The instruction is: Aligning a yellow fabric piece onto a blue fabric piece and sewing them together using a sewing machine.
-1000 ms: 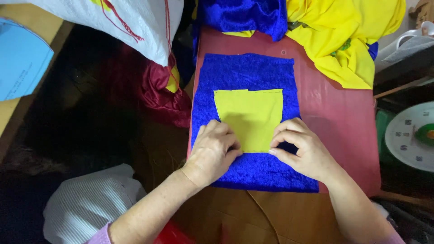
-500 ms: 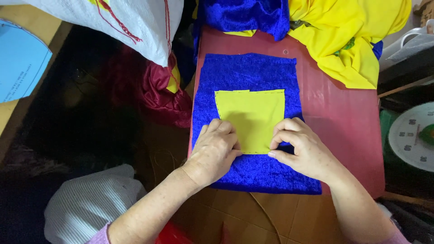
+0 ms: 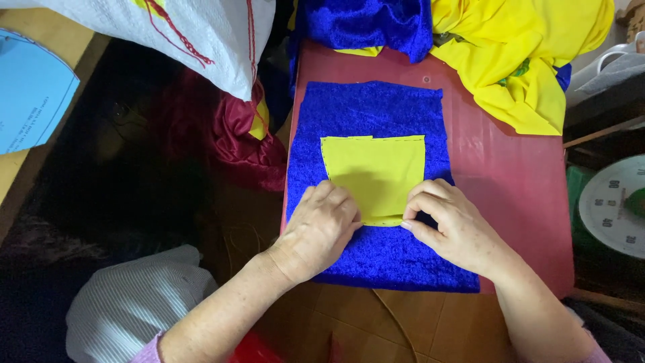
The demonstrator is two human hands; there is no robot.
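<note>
Two bare forearms, left hand (image 3: 321, 232) and right hand (image 3: 455, 228) without rings, lilac sleeve cuff (image 3: 149, 349) at the left elbow
</note>
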